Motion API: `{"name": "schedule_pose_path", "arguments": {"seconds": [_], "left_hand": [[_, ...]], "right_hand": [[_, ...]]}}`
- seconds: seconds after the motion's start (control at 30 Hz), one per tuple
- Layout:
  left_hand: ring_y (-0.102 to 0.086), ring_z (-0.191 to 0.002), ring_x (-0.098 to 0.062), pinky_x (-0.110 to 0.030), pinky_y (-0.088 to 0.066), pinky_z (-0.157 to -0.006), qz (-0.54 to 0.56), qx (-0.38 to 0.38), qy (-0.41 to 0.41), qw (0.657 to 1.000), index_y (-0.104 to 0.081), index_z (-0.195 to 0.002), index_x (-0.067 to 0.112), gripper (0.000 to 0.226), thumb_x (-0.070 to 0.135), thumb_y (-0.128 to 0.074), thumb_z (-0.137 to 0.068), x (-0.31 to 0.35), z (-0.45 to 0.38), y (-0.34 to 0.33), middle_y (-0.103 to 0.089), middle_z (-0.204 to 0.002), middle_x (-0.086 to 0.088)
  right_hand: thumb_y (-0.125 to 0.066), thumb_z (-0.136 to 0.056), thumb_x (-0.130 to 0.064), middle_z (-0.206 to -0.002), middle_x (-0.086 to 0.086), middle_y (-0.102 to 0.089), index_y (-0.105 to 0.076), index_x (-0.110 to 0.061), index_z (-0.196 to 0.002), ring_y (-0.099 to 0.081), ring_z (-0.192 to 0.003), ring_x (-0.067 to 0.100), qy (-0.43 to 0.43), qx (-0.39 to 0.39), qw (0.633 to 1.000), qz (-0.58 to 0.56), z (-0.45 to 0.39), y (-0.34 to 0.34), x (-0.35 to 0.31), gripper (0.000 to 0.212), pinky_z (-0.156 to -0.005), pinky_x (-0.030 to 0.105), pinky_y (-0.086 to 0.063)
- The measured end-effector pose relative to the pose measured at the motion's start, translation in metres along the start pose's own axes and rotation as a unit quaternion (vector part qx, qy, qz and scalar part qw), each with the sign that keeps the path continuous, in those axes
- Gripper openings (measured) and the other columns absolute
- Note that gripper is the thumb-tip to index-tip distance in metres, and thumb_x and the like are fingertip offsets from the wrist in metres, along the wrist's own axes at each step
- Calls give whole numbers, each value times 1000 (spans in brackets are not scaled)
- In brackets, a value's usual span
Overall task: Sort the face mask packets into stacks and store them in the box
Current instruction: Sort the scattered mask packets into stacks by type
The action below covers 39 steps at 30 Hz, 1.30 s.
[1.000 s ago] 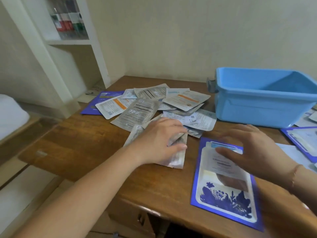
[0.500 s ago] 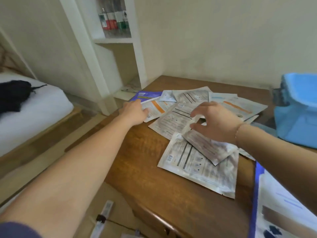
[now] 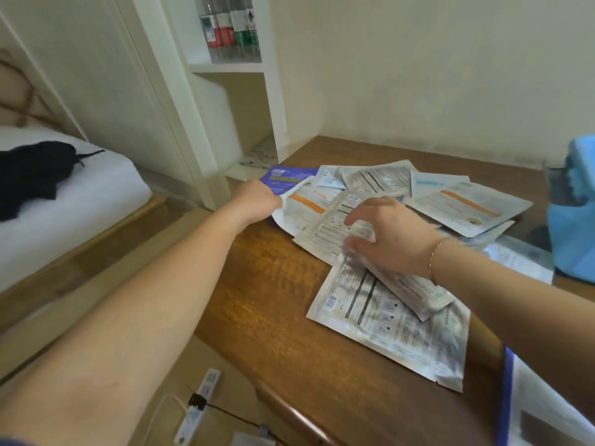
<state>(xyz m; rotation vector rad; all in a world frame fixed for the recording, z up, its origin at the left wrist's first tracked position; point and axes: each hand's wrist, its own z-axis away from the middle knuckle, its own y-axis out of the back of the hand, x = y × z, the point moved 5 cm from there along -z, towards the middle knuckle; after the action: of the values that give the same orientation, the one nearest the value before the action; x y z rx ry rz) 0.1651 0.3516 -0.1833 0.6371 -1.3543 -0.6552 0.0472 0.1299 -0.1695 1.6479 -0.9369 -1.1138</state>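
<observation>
Several face mask packets lie scattered over the wooden table (image 3: 273, 317). My left hand (image 3: 257, 201) grips the left edge of a white packet with an orange stripe (image 3: 304, 207), whose corner is lifted; a purple packet (image 3: 286, 180) lies just behind it. My right hand (image 3: 386, 233) hovers with spread fingers over a silver printed packet (image 3: 335, 233), fingertips touching it. Two more silver packets (image 3: 386, 329) lie stacked under my right wrist. The blue box (image 3: 573, 207) stands at the right edge, mostly out of view.
A white shelf unit (image 3: 231, 72) with bottles stands left of the table. A bed (image 3: 64, 194) with a black item lies at far left. A power strip (image 3: 199, 407) and cable lie on the floor. A purple-edged packet (image 3: 508, 397) shows at the bottom right.
The view has swung left since a second ago. My left hand reached to the far left of the pile and took hold of the orange-striped packet; my right hand moved onto the silver packet.
</observation>
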Motion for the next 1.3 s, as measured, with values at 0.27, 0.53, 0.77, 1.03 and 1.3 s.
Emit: {"name": "schedule_pose_path", "arguments": {"seconds": [0.27, 0.53, 0.77, 1.03, 1.3], "left_hand": [[-57, -53, -15, -15, -28, -35, 252, -213, 69, 941, -65, -113, 13, 28, 9, -47, -92, -10, 77, -11, -74, -86, -15], [-64, -74, -20, -22, -44, -52, 384, -263, 20, 885, -64, -118, 8, 39, 36, -58, -92, -13, 92, -7, -70, -97, -9], [-69, -105, -30, -40, -55, -95, 439, -155, 35, 884, -61, -121, 3, 42, 37, -59, -95, -11, 94, -17, -70, -114, -20], [-70, -93, -22, -37, -58, -72, 487, -100, -73, 864, -68, -100, 16, 11, 11, -63, -92, 23, 111, -6, -74, -103, -7], [-64, -111, -37, -48, -56, -90, 387, -282, -174, 861, -59, -121, -5, 35, 5, -64, -88, 111, 170, -69, -65, -121, -24]], "right_hand": [[-43, -79, -77, -127, -4, -57, -49, -27, -129, -52, -120, 22, 30, -37, 993, 104, -2, -13, -63, 71, -90, 39, -46], [-40, -93, -24, -95, 5, -69, -57, -19, -101, -62, -92, 30, 37, 64, 984, 161, -8, -21, -94, 20, -74, 36, -37], [-56, -95, -12, -92, 13, -72, -65, -4, -98, -70, -84, 26, -213, 142, 755, -604, -3, -18, -46, 12, -68, 40, -58], [-57, -95, -21, -105, 24, -70, -66, 0, -111, -70, -91, 33, -189, 51, 708, -678, 39, 0, -14, 28, -71, 40, -57], [-68, -87, -11, -78, 9, -71, -62, -22, -113, -55, -57, 17, -182, 101, 850, -484, 131, 83, 46, 29, -44, 26, -47]]}}
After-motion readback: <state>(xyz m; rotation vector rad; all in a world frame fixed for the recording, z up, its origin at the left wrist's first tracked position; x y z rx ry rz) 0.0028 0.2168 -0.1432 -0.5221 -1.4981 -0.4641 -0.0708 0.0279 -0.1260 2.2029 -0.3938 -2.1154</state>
